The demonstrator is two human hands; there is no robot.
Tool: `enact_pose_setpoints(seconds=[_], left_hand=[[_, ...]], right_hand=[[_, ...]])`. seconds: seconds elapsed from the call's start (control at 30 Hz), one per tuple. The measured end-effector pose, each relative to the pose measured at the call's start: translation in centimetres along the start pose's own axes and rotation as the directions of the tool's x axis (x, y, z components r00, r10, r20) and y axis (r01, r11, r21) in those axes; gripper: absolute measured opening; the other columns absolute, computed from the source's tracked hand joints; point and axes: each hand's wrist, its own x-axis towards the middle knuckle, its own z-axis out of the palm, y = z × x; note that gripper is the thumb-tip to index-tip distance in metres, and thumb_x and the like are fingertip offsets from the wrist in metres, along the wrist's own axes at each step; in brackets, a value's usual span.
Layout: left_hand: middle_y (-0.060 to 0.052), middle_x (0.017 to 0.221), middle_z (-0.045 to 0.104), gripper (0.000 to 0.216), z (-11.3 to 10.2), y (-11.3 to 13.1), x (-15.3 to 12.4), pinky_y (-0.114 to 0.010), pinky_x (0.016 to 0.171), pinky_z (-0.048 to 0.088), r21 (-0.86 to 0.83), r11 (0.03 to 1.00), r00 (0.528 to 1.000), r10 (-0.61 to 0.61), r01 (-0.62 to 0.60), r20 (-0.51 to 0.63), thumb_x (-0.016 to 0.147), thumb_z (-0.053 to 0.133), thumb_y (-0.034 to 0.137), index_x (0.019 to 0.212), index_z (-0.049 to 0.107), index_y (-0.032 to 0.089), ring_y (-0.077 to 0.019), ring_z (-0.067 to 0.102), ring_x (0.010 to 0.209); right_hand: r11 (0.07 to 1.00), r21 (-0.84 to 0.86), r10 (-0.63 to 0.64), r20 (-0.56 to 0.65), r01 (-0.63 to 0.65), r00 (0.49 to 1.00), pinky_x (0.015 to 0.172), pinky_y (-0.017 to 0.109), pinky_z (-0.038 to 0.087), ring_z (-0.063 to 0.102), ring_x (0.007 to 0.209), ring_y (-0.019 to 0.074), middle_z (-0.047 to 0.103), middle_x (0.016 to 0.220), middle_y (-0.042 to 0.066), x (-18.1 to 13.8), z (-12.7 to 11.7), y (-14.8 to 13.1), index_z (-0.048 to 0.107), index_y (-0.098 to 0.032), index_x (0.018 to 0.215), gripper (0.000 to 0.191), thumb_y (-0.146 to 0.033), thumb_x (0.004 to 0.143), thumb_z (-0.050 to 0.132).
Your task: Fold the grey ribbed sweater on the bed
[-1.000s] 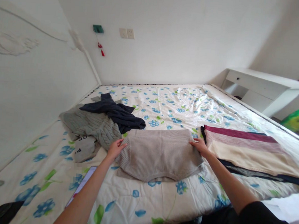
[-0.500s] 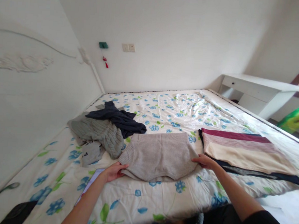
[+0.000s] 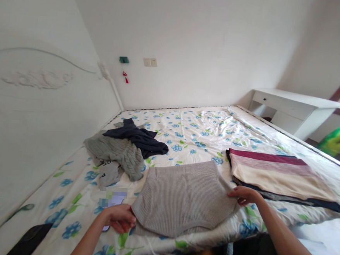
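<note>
Head view: a folded beige ribbed sweater (image 3: 182,198) lies flat on the floral bedsheet (image 3: 205,126), close to the near edge of the bed. The left hand (image 3: 120,217) grips the sweater's near left corner, fingers curled around the fabric edge. The right hand (image 3: 242,194) holds the right edge of the same sweater, fingers closed on the knit. Just right of the sweater sits a stack of folded clothes (image 3: 277,176), topped by a maroon, pink and cream striped piece. At the far left of the bed lies an unfolded heap: a grey cable-knit sweater (image 3: 118,155) with a dark navy garment (image 3: 140,138) on top. A white headboard (image 3: 37,106) stands at left; a white desk (image 3: 293,109) stands beyond the bed at right.
</note>
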Motion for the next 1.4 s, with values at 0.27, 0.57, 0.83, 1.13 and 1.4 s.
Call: enact_pose_setpoints(seconds=[0.27, 0.57, 0.83, 1.13, 1.4], left_hand=[[-0.003, 0.067, 0.070, 0.049, -2.3, 5.6, 5.8, -0.037, 0.065, 0.055, -0.121, 0.953, 0.862, 0.193, -0.279, -0.469, 0.052, 0.093, 0.058, 0.078, 0.071, 0.023, -0.0309, 0.071, 0.076], [-0.009, 0.087, 0.081, 0.055, -2.3, 5.8, 10.8, -0.041, 0.088, 0.059, -0.087, 0.913, 0.769, 0.281, -0.399, -0.574, 0.051, 0.090, 0.068, 0.075, 0.072, 0.021, -0.0350, 0.075, 0.096], [-0.010, 0.095, 0.081, 0.029, -2.9, 5.7, 11.4, -0.044, 0.097, 0.057, 0.193, 0.963, 0.680, 0.270, -0.189, -0.681, 0.077, 0.079, 0.044, 0.091, 0.072, 0.020, -0.0369, 0.076, 0.106], [-0.012, 0.165, 0.059, 0.054, 6.7, 13.3, 14.9, -0.050, 0.131, 0.037, 0.799, 0.579, 0.378, 0.784, -0.161, -0.492, 0.107, 0.050, 0.034, 0.159, 0.057, 0.021, -0.0319, 0.049, 0.156], [-0.012, 0.178, 0.041, 0.077, 6.2, 13.5, 18.5, -0.058, 0.135, 0.024, 0.817, 0.576, 0.542, 0.692, -0.017, -0.477, 0.105, 0.045, 0.068, 0.168, 0.048, 0.022, -0.0355, 0.036, 0.165]], right_hand=[[0.942, -0.042, -0.326, -0.344, 0.332, 0.881, 0.082, 0.035, 0.059, 0.074, 0.090, 0.0290, 0.077, 0.081, 0.008, 4.9, 2.1, -4.1, 0.074, -0.020, 0.078, 0.032, -0.047, 0.073, 0.089], [0.940, -0.142, -0.340, -0.477, 0.310, 0.810, 0.100, 0.037, 0.057, 0.076, 0.099, 0.0294, 0.075, 0.079, 0.006, 8.7, 2.2, -5.2, 0.074, -0.019, 0.086, 0.026, -0.040, 0.079, 0.088], [0.859, -0.492, -0.408, -0.496, 0.139, 0.766, 0.109, 0.041, 0.050, 0.072, 0.122, 0.0354, 0.078, 0.122, 0.021, 8.6, 3.4, -6.0, 0.072, -0.010, 0.131, 0.042, -0.034, 0.098, 0.068], [0.520, -0.796, -0.765, -0.271, 0.311, 0.585, 0.134, 0.054, 0.021, 0.023, 0.168, 0.0355, 0.034, 0.179, 0.016, 7.5, 15.7, -12.5, 0.041, -0.014, 0.170, 0.068, -0.043, 0.109, 0.045], [0.461, -0.805, -0.733, -0.108, 0.374, 0.671, 0.136, 0.064, 0.006, 0.015, 0.170, 0.0351, 0.027, 0.183, 0.008, 10.1, 17.4, -13.5, 0.035, -0.028, 0.175, 0.079, -0.072, 0.109, 0.033]])
